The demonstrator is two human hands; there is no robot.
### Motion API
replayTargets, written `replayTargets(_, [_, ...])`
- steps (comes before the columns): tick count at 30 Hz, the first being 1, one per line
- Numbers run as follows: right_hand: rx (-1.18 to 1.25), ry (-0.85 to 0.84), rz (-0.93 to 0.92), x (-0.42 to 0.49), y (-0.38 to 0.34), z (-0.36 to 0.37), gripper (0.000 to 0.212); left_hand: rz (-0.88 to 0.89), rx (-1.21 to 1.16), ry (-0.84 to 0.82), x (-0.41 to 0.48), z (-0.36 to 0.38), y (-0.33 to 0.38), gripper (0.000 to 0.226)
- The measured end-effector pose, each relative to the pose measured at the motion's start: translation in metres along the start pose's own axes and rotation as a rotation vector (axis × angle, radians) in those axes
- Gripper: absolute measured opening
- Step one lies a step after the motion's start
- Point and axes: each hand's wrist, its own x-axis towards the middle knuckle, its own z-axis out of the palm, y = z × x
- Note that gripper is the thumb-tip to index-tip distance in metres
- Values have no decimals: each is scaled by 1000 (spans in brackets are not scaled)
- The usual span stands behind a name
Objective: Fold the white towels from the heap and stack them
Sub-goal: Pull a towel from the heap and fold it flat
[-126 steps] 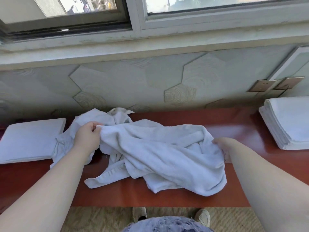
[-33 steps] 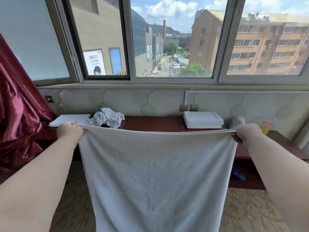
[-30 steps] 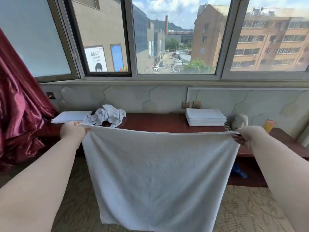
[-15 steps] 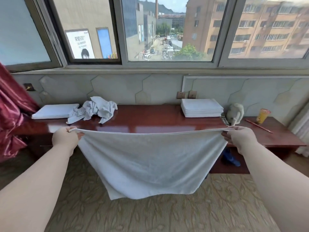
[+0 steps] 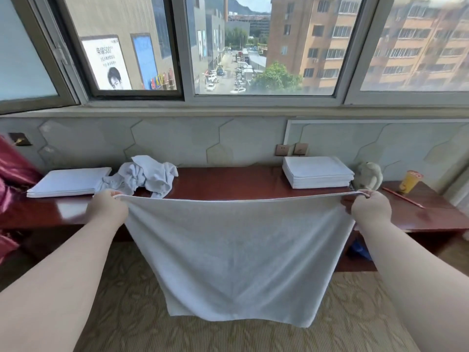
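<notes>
A white towel (image 5: 238, 255) hangs spread out in front of the red-brown bench (image 5: 228, 182), its top edge stretched taut. My left hand (image 5: 107, 208) grips its left top corner and my right hand (image 5: 370, 208) grips its right top corner. The lower edge hangs free above the carpet. On the bench behind, a small heap of crumpled white towels (image 5: 144, 175) lies left of centre. A neat stack of folded towels (image 5: 317, 171) sits at the right, and a flat folded white pile (image 5: 68, 181) lies at the far left.
A grey ornament (image 5: 369, 175), a yellow cup (image 5: 409, 181) and a red pencil (image 5: 403, 198) stand on the bench's right end. Red curtain (image 5: 10, 179) hangs at the left. Wall sockets (image 5: 291, 149) sit above the stack. Patterned carpet (image 5: 127, 313) covers the floor.
Since the heap was sorted through, I lifted one towel, stepped back and spread it wide. Over the last second the towel came lower, its bottom swung up, and now it hangs down again.
</notes>
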Motion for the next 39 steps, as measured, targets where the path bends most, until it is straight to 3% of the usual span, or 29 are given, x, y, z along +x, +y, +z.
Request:
replayTargets(2, [-113, 63, -92, 31, 28, 14, 37, -39, -39, 0, 16, 5, 8, 26])
replayTargets(5, [-160, 44, -124, -17, -11, 43, 20, -172, -148, -46, 35, 21, 29, 23])
replayTargets(8, [-253, -42, -137, -24, -26, 71, 34, -429, -486, -201, 57, 48, 53, 39])
replayTargets(10, [-314, -87, -153, -12, -26, 90, 50, -417, -647, -302, 82, 73, 57, 43])
replayTargets(12, [-391, -145, -158, 10, -18, 110, 61, -347, -652, -282, 116, 104, 49, 41])
replayTargets(16, [-596, -222, -318, 58, -8, 155, 85, -83, -390, -98, 138, 152, 70, 44])
replayTargets(19, [-754, -230, -429, 100, -8, 190, 92, 98, -155, -133, 123, 183, 105, 35])
replayTargets(24, [-1070, -227, -559, 182, 0, 237, 101, 119, 115, -248, 160, 233, 123, 51])
replayTargets(30, [-1204, -290, -506, 246, 3, 290, 98, 201, 320, -233, 214, 276, 141, 67])
replayTargets(39, [-1350, -344, -369, 329, 28, 402, 108, 181, 440, -380, 345, 378, 140, 93])
